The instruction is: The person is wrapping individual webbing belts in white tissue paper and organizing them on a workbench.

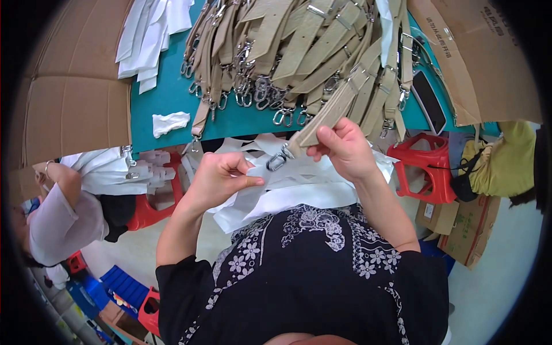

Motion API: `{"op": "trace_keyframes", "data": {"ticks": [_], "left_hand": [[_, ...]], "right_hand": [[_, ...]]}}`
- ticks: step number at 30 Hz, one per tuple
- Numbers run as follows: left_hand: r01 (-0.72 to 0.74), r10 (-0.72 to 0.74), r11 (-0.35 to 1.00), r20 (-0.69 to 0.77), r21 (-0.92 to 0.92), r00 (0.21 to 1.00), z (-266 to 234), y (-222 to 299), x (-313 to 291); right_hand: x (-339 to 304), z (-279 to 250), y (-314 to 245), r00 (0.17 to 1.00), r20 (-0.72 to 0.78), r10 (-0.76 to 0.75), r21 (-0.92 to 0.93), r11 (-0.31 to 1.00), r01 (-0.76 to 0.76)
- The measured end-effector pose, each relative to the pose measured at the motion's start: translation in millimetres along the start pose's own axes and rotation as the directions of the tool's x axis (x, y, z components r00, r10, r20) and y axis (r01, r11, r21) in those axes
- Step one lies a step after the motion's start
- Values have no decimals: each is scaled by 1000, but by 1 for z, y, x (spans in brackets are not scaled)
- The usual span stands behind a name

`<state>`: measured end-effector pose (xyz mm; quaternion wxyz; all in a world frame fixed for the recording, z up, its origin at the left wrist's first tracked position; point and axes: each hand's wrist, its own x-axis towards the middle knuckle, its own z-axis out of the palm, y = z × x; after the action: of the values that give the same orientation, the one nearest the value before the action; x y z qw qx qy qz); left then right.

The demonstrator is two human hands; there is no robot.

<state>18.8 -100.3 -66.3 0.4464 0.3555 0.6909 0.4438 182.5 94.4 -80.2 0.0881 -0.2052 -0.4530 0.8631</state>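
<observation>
My right hand (349, 150) pinches a beige bag strap (329, 123) between thumb and fingers, just over the table's near edge. A silver swivel clasp (279, 159) hangs from the strap's end, between my two hands. My left hand (225, 177) is closed in a pinch close to that clasp; a pale bit shows at its fingertips, too small to name. White sheet strips (276, 198) lie across my lap under both hands. A big heap of beige straps with silver clasps (305, 52) covers the table ahead.
On the green table (158, 103) lie a crumpled white tissue (171, 123), white strips (150, 40) and a phone (428, 103). Cardboard (75, 80) flanks both sides. Red stools (424, 167) stand near. People sit at left (69, 213) and right (506, 164).
</observation>
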Motion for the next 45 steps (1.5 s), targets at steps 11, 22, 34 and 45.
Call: {"op": "trace_keyframes", "data": {"ticks": [11, 22, 34, 45], "left_hand": [[-348, 399, 797, 4, 494, 917, 6, 20, -13], [-56, 67, 960, -32, 273, 997, 24, 20, -14], [26, -56, 954, 93, 300, 994, 21, 29, -5], [29, -47, 998, 336, 58, 941, 11, 4, 5]], "right_hand": [[26, -5, -5, 988, 136, -77, -82, 993, 89], [21, -15, -7, 981, 165, -98, -88, 990, 113], [23, -15, -9, 970, 243, 30, -199, 980, 19], [28, -22, -6, 895, 398, 203, -356, 933, -53]]}}
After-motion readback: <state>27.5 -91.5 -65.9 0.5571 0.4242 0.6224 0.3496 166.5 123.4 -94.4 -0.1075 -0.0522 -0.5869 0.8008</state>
